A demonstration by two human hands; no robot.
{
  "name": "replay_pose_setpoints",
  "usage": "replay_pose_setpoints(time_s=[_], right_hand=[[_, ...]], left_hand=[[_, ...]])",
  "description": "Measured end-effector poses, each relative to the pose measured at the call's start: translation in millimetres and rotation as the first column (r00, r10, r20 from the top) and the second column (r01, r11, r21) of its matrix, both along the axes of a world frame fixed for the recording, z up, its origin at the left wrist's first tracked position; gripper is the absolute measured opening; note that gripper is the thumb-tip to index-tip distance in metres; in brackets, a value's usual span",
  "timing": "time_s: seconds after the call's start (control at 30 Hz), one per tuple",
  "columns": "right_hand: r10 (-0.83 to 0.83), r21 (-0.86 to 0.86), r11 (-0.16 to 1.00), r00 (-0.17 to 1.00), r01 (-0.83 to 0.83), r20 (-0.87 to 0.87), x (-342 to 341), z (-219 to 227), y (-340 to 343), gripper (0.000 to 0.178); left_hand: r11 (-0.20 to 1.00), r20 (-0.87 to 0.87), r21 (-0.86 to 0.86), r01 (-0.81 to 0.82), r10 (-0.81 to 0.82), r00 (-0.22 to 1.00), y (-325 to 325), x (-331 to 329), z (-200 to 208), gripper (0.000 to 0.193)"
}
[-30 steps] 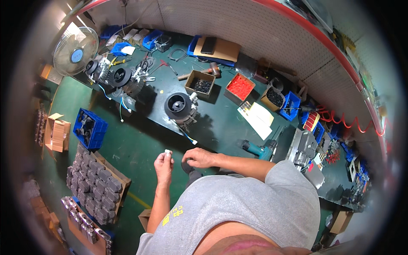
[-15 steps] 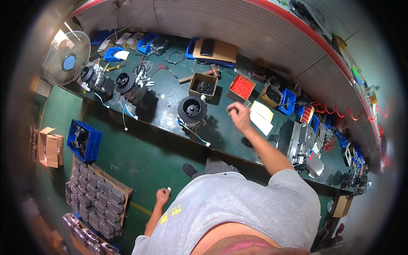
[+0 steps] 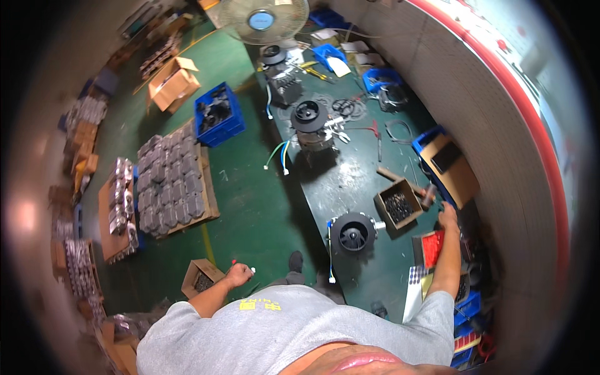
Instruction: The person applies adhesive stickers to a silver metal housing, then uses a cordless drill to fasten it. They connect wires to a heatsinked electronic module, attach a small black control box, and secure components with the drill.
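My left hand (image 3: pixel 239 274) is closed beside my body, over the floor. A small white piece (image 3: pixel 252 270) pokes out of it, and a small red tip shows above the knuckles. My right hand (image 3: pixel 448 215) reaches to the far side of the bench, just past the box of red parts (image 3: pixel 432 249) and near the head of a mallet (image 3: pixel 429 195). Its fingertips are small and partly hidden, so their grip is unclear. Nearer stands a black fan-wheel motor unit (image 3: pixel 353 235) with a cable hanging over the bench edge. An open carton of dark small parts (image 3: pixel 398 208) sits between them.
Two more motor units (image 3: pixel 310 119) (image 3: pixel 282 81) stand farther along the bench (image 3: pixel 337 181), near a fan (image 3: pixel 262 22). Cardboard lies on a blue tray (image 3: pixel 447 165) by the wall. On the floor are a blue crate (image 3: pixel 219 119), stacked grey castings (image 3: pixel 172 181) and a carton (image 3: pixel 201 279).
The view has swung left, bringing more floor into sight. My right hand has moved from above the bench beside the red parts to beyond their box. My left hand stays closed by my side.
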State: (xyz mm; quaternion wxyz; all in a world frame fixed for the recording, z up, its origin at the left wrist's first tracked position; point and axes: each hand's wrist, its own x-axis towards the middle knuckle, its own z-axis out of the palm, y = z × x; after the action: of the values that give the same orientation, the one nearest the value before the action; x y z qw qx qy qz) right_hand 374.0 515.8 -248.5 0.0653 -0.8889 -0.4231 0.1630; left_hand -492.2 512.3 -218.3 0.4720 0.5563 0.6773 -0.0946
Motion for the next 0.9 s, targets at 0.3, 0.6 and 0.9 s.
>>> replay_pose_setpoints(time_s=[0.3,0.6,0.9], right_hand=[[0.018,-0.063,0.998,0.999,-0.015,0.045,1,-19,25,0.045],[-0.107,0.172,0.983,0.963,0.065,0.248,-8,15,15,0.019],[-0.095,0.598,0.766,0.879,-0.235,0.467,-87,136,-38,0.018]], left_hand=[[0.998,-0.053,-0.028,-0.053,0.052,0.997,-32,31,4,0.023],[1.0,-0.044,-0.006,-0.018,0.018,0.999,-14,43,7,0.022],[0.979,0.152,0.138,0.148,-0.168,0.974,6,58,19,0.023]])
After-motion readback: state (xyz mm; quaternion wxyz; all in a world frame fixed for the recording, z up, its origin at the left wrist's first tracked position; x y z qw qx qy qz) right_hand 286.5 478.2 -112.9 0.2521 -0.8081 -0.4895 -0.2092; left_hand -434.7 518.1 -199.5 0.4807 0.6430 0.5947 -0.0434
